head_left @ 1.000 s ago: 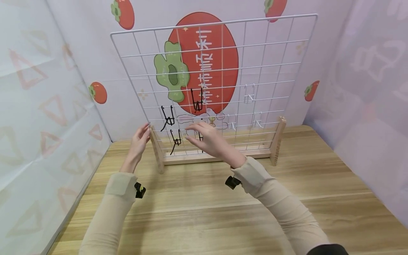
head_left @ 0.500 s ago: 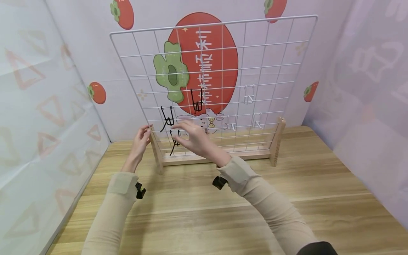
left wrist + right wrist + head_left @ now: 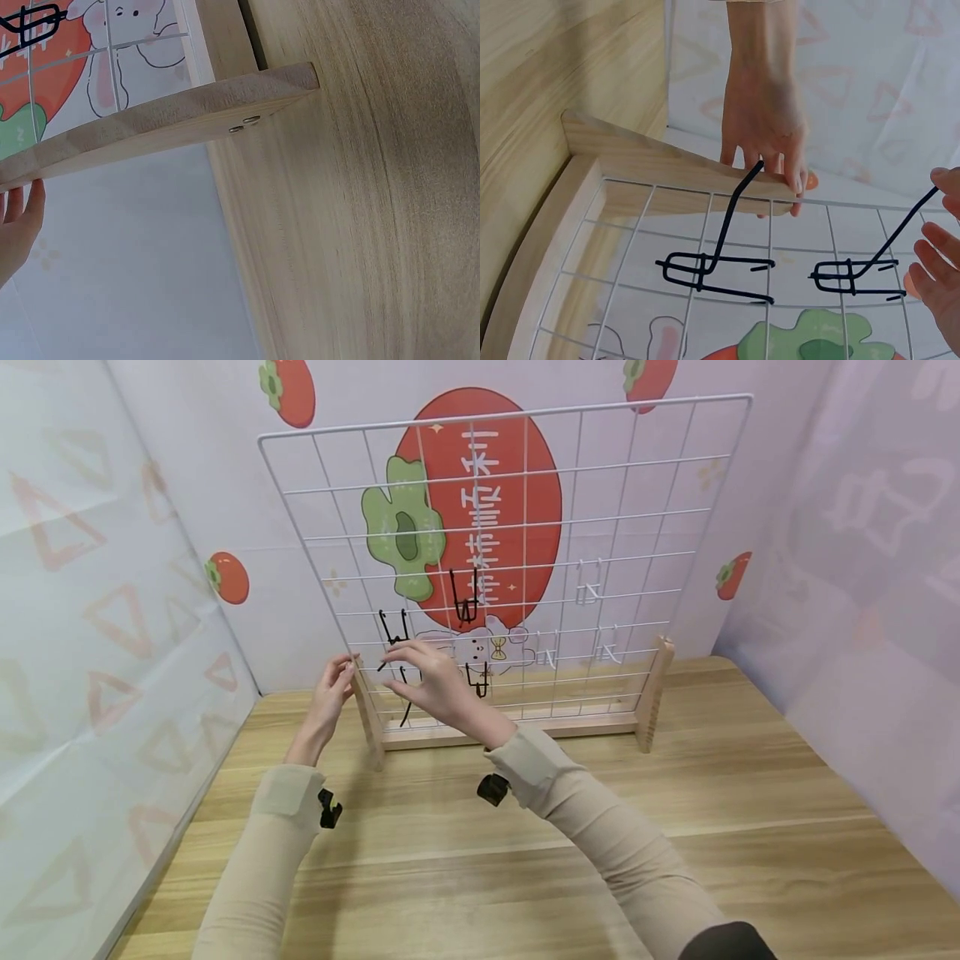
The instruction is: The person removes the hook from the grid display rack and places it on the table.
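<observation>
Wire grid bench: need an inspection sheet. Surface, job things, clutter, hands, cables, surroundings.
Surface: wood-grain table, bearing the stand.
Job things: white wire grid upright in a wooden stand; four black hooks hang left of three white hooks.
Clutter: nothing seen.
Left hand: grips the upper end of the stand's left post.
Right hand: fingers and thumb apart, by the tip of a left-side black hook; contact can't be told.
Cables: nothing seen.
Surroundings: printed backdrop with red fruit and a rabbit.
</observation>
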{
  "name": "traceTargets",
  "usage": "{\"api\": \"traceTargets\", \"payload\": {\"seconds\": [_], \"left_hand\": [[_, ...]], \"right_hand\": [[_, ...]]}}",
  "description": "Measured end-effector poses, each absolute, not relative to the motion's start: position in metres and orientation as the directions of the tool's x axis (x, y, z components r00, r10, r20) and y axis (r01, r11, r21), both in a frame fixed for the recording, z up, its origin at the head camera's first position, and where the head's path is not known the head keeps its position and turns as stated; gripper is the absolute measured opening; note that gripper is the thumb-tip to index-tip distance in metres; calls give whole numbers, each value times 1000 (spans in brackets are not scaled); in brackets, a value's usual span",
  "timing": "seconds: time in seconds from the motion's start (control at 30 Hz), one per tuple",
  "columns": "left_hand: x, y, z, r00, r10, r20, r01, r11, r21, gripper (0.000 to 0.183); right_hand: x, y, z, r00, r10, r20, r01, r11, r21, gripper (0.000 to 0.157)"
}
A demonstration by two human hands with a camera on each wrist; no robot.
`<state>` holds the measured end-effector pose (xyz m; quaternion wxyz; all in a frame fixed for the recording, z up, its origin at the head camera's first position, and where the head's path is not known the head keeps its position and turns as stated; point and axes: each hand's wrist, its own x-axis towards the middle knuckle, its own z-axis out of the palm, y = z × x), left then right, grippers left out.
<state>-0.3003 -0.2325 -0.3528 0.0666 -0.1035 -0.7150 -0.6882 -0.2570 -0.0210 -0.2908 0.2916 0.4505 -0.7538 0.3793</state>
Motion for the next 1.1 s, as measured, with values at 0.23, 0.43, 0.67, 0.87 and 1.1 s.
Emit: {"api": "traceTargets", "payload": {"seconds": [0.23,0.43,0.67,0.87,1.1], "left_hand": [[-292,-227,-343,-972,66,228,230,33,973,23],[-294,-228,-347,-970,60,237,239,20,971,19],[-306,-234,-358,-970,56,237,238,9,971,18],[-309,-235,-363,-965,53,257,258,14,966,16],[-308,-235,-363,-964,40,263,265,27,964,14]], "right_hand": [[-259,-26,-294,-462,-437,772,-885,287,-368,21],[-263,-30,-297,-450,-423,786,-890,286,-355,17],[-268,-33,-300,-443,-390,807,-892,286,-351,12],[-270,-34,-300,-429,-375,822,-899,268,-347,10],[-271,-38,-296,-406,-363,838,-912,220,-346,7]]}}
